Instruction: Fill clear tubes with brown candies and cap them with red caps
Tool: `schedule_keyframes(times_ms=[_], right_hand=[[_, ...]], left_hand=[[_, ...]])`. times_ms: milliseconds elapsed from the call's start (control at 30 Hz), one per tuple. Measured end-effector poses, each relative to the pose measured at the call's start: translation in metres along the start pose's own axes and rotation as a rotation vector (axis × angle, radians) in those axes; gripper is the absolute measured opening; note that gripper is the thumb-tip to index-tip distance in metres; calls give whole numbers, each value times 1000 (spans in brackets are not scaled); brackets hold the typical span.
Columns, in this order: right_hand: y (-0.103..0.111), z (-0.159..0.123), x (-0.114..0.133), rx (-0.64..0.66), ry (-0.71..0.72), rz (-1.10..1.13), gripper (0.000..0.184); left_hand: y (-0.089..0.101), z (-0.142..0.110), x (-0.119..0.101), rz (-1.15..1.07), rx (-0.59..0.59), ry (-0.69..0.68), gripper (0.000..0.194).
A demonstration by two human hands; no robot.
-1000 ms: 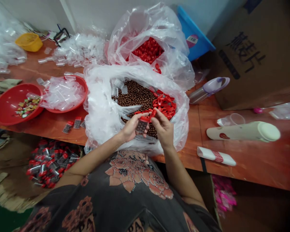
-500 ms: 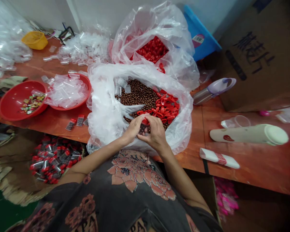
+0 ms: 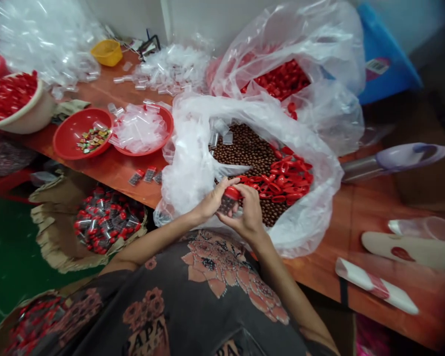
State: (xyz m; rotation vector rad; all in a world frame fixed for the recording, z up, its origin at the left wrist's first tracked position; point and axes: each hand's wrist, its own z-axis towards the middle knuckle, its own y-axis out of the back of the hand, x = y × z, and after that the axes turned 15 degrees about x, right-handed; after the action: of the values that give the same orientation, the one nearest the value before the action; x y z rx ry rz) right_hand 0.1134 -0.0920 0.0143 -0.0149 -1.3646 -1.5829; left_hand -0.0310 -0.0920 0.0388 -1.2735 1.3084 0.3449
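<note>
Between my two hands is a small clear jar (image 3: 228, 203) with a red cap, filled with dark brown balls. My left hand (image 3: 212, 200) grips it from the left, thumb by the cap. Fingers of my right hand (image 3: 249, 210) close round it from the other side. Both hands are over the near edge of a white plastic bag (image 3: 191, 143). Inside that bag lie brown balls (image 3: 244, 148), a heap of red caps (image 3: 287, 175) on the right, and a few clear empty tubes (image 3: 221, 132) at the back left.
Left of the bag, several filled jars (image 3: 148, 174) lie by a red bowl of clear tubes (image 3: 122, 152) and a red bowl of small wrapped pieces (image 3: 61, 141). Below, a cardboard box (image 3: 55, 242) holds capped jars. A purple-lidded bottle (image 3: 385, 160) lies at right.
The view has turned left, so things sit further right and a tub of red pieces has appeared. Both hands still hold the jar, which now shows more plainly.
</note>
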Motion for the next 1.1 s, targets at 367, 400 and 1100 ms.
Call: schedule_keyframes(times_ms=[367,400,1100], right_hand=[[8,4,-1,33,112,-262,65],[9,4,-2,24,127,-297,62],[-33,-17,-5,280,55,-74,77]], left_hand=[[2,-3,5,27,63,-90,69],[2,-3,7,27,77,-95,69],[184,-108,-17,1427,-1056,179,36]])
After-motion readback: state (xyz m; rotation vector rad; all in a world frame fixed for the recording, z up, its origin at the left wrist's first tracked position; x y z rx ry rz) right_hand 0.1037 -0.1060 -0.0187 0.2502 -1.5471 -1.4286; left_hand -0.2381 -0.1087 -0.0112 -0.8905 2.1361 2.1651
